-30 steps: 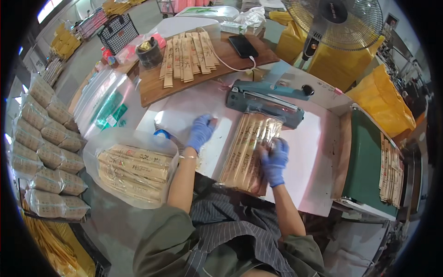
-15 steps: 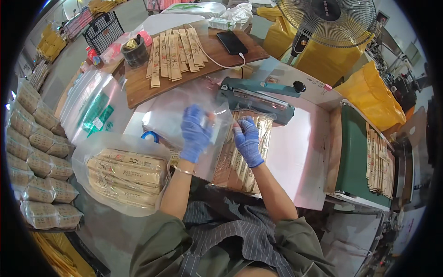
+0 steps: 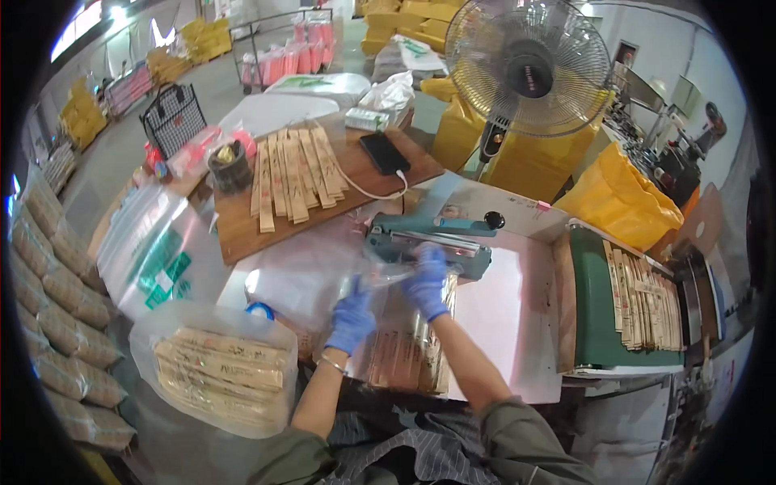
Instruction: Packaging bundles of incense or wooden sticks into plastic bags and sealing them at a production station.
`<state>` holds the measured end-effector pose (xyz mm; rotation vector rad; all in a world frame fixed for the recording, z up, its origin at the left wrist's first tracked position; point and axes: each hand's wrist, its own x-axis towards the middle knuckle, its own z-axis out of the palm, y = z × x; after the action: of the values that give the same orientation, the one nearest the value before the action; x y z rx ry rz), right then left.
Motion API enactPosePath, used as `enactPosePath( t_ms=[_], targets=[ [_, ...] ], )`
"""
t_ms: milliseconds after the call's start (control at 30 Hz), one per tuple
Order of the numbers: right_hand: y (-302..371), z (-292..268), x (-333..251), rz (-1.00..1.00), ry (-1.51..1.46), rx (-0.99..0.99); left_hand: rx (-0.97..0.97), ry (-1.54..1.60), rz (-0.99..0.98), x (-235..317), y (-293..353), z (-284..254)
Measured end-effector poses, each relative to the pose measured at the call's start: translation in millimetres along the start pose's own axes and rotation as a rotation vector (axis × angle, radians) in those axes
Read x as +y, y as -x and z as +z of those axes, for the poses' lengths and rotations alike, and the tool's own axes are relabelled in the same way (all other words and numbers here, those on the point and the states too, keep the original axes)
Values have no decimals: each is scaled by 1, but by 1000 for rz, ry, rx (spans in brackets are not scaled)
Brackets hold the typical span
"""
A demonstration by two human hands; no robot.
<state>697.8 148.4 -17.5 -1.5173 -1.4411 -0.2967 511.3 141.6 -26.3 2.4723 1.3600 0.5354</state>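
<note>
Both my hands wear blue knit gloves and are smeared by motion. My right hand [image 3: 427, 283] has its fingers closed on thin clear film, the upper end of a clear plastic bag [image 3: 388, 276], in front of the teal bench-top heat sealer [image 3: 453, 252]. Lower and to the left, my left hand [image 3: 352, 317] is beside that film; whether its fingers grip it cannot be made out. Below and between the hands lies a clear-wrapped pack of slim printed paper sleeves [image 3: 404, 352], close to the front edge of the pale worktop [image 3: 505, 323].
A translucent tub [image 3: 145, 356] of sleeves stands left, with stacked packs [image 3: 69, 323] beyond. Loose sleeves [image 3: 295, 174] and a phone [image 3: 384, 153] lie on a brown board [image 3: 242, 238]. A fan [image 3: 529, 73] stands behind; a green conveyor belt [image 3: 590, 307] carries sleeves at right.
The view has tilted up, so the scene sits lower. My right hand has moved up nearer the sealer, while my left has dropped lower relative to it.
</note>
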Motion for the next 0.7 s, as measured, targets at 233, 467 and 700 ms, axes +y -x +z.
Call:
enactPosePath(
  t_ms=[233, 467, 700],
  targets=[
    [79, -48, 38, 312, 86, -161, 448, 448, 77, 30, 19, -29],
    [175, -146, 35, 121, 196, -309, -222, -197, 405, 114, 38, 30],
    [241, -258, 66, 489, 644, -87, -463, -335, 422, 126, -13, 54]
  ],
)
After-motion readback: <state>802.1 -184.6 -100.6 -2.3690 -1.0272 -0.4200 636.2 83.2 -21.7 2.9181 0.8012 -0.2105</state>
